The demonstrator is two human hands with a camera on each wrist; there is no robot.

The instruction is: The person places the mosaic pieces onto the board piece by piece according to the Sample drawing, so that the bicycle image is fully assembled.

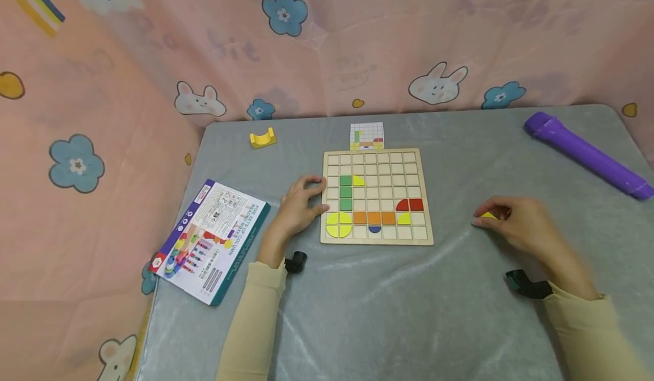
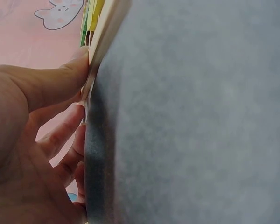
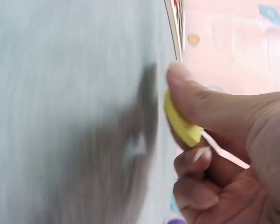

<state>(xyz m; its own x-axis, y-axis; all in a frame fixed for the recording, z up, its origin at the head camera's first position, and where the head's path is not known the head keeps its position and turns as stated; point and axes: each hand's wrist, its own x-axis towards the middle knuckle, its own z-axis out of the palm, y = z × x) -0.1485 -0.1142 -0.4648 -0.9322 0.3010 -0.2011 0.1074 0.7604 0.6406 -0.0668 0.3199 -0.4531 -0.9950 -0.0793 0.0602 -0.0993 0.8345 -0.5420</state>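
A wooden grid board point(image 1: 375, 243) lies at the middle of the table with flat coloured pieces in some of its squares. Green squares point(image 1: 346, 192), orange squares point(image 1: 374, 217), red pieces point(image 1: 416, 204), a blue half-round point(image 1: 375, 229) and yellow rounded pieces point(image 1: 339, 224) show on it. My left hand point(image 1: 298, 205) rests at the board's left edge; thumb and fingertips touch that edge in the left wrist view. Off to the right of the board, my right hand point(image 1: 526, 222) pinches a small yellow piece point(image 3: 183, 122) with a curved side between thumb and finger, close over the table.
A small pattern card point(image 1: 366, 135) lies against the board's far edge. Left of my left arm is a printed box point(image 1: 209, 242). A yellow arched block point(image 1: 263, 138) stands at the back left, and a long purple tube point(image 1: 587, 154) lies at the right.
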